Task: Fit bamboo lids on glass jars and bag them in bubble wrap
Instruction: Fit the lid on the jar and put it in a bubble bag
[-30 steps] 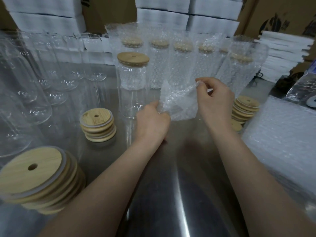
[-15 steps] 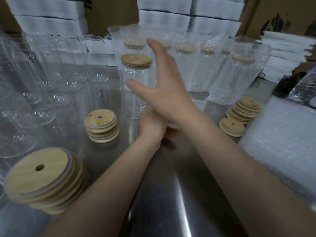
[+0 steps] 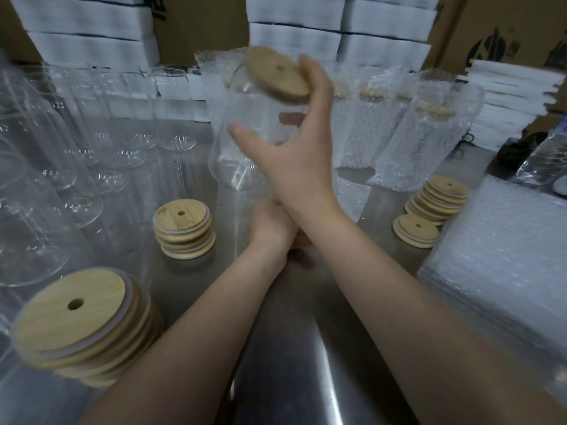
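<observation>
my right hand (image 3: 294, 154) grips the clear glass jar (image 3: 236, 167), tilted in the air above the steel table (image 3: 306, 363), with the round bamboo lid (image 3: 276, 75) on top. my left hand (image 3: 270, 228) is half hidden below; i cannot tell its grip.

Grey metal bench (image 3: 291, 363): smooth, brushed, dull sheen, pale streak of reflected light.
Tall clear glass jar (image 3: 245, 142): transparent, glossy.
Round bamboo lid (image 3: 276, 75) on it: matt, pale wood grain.
Stacked bamboo lids (image 3: 70, 308): same matt wood, whitish ring round edge.
Empty clear glass jars (image 3: 46, 148): smooth, shiny.
Clear bubble-wrap bags (image 3: 503, 256): plastic, bumpy, glinting.
Brown cardboard boxes (image 3: 199, 23): matt.
White stacked sheets (image 3: 515, 96): matt.
</observation>
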### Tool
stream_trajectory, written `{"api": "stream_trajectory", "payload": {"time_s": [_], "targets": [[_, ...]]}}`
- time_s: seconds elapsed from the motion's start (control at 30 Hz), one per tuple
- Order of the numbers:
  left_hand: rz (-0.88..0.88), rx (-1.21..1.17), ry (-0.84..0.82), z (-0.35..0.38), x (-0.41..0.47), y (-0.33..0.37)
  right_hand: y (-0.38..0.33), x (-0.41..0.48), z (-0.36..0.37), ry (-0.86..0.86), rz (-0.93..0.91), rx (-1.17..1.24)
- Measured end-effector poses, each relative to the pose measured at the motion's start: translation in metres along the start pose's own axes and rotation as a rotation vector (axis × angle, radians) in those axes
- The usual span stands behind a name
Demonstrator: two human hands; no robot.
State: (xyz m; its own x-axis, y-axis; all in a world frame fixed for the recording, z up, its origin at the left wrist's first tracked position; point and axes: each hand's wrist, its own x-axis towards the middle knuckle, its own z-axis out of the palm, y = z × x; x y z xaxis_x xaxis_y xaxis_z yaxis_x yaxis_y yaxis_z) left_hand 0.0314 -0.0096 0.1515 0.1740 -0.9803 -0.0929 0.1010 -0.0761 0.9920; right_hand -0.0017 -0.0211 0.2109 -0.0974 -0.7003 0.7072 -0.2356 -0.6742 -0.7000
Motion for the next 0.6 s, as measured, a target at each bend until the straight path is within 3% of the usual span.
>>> {"api": "stream_trajectory", "payload": {"time_s": [0.17,0.23,0.43,0.5,0.6], "targets": [[-0.131,-0.231,-0.046,0.003,0.001,0.005,-0.009,-0.001,-0.031,0.024,0.441,0.623],[-0.128,-0.254,-0.053,-0.001,0.001,0.003,-0.004,-0.001,-0.045,-0.011,0.507,0.728],[0.009,-0.166,-0.069,-0.009,0.003,-0.003,0.006,0.007,-0.072,-0.084,0.517,0.675],[0.006,-0.157,-0.076,-0.008,0.007,-0.001,0.008,0.009,-0.078,-0.099,0.478,0.633],[-0.063,-0.236,0.044,-0.005,0.008,0.005,0.013,0.010,-0.084,-0.135,0.415,0.560]]}}
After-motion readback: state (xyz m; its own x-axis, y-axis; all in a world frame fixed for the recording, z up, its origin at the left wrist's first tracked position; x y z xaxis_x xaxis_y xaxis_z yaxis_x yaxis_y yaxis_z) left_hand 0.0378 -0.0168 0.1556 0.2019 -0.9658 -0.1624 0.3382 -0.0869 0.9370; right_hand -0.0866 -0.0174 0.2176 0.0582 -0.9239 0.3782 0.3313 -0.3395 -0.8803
